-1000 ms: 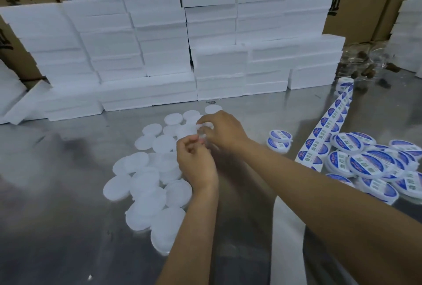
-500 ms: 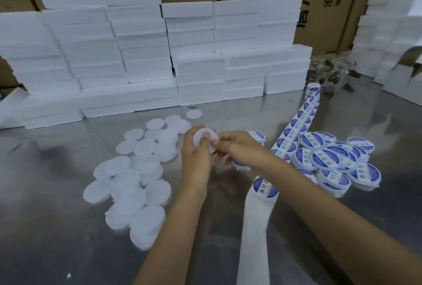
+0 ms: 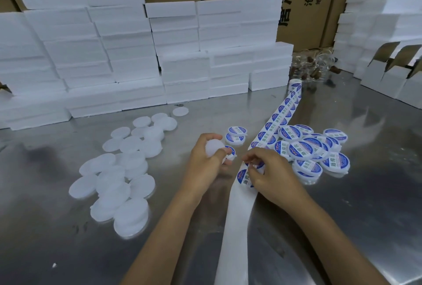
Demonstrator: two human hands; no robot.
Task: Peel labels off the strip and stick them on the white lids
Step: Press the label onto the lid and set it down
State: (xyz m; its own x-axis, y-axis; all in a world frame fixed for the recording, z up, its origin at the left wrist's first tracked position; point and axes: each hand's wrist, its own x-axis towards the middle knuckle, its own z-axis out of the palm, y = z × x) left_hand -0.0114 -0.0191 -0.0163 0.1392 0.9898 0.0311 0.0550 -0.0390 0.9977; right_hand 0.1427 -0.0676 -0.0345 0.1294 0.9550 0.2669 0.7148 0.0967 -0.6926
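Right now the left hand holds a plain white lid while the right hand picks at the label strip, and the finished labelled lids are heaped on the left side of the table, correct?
Not quite. In the head view the labelled lids are heaped on the right side, beside the label strip; the heap on the left is unlabelled white lids. The rest holds: the left hand holds a plain white lid, and the right hand picks at the strip.

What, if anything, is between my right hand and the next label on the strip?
Nothing visible. The right hand is already on the label strip, fingers pinching at a label. The left hand holds a white lid just beside it.
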